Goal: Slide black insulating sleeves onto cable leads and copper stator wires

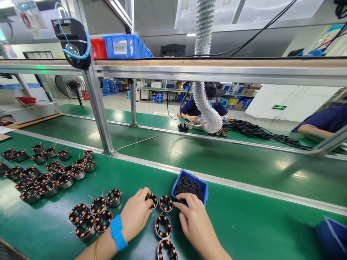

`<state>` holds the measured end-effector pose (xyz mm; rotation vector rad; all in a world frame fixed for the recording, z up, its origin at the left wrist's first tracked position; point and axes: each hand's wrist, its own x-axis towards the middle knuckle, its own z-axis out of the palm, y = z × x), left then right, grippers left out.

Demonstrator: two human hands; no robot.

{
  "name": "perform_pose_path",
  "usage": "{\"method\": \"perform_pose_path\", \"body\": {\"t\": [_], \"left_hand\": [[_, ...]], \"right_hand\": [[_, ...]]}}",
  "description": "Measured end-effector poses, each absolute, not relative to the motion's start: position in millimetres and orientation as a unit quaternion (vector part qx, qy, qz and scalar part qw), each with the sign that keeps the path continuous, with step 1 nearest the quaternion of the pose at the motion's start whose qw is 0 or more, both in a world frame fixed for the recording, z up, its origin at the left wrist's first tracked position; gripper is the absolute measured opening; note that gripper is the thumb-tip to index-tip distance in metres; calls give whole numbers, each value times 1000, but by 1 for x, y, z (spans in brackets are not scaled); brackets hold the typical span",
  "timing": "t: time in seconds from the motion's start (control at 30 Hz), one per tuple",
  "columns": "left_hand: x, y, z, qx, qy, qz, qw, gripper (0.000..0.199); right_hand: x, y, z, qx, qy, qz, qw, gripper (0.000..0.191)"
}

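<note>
My left hand (137, 211), with a blue wristband (118, 233), is closed around a small motor stator (154, 202), a dark ring with copper windings. Beside it stands another stator (165, 204), and a fingertip of my right hand (193, 220) is at its right side. The right hand's fingers are apart, with nothing visible between them. They reach over the near edge of a blue bin (206, 195) full of short black tube-like pieces (187, 187). Two more stators, a middle one (163, 226) and a nearer one (166, 250), line up towards me.
Several stators (99, 206) lie left of my left hand, and a larger group (48, 180) farther left. A metal post (97, 108) rises behind them. Another blue bin (333, 236) is at right. Across the bench, a person (217, 108) works behind a flexible duct (202, 97).
</note>
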<state>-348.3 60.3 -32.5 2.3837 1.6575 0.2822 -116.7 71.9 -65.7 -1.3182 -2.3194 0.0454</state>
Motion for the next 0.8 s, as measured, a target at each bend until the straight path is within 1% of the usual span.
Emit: {"method": "perform_pose_path", "body": {"t": [0.17,0.3,0.4,0.53,0.6,0.63,0.7,0.8], "left_hand": [[-352,58,-35,823,532,148,133,17],[-349,53,-35,808,539,206,118,23],[-343,47,-35,801,551,206,113,24],[-339,46,-32,805,561,168,100,43],[-336,50,-25,814,560,129,86,55],[-333,53,-20,823,553,101,78,58],[-325,61,-13,842,536,31,59,55],[-308,72,-9,845,529,-68,39,41]], "right_hand": [[-122,71,-59,-492,-835,22,247,31],[-124,69,-61,-478,-837,8,265,34],[-127,64,-66,-478,-832,9,283,39],[-135,59,-71,-476,-824,-5,307,45],[-133,60,-72,-473,-818,-21,326,44],[-130,61,-72,-471,-813,-28,341,43],[-120,64,-70,-465,-799,-42,379,38],[-99,65,-62,-460,-774,-62,431,30]]}}
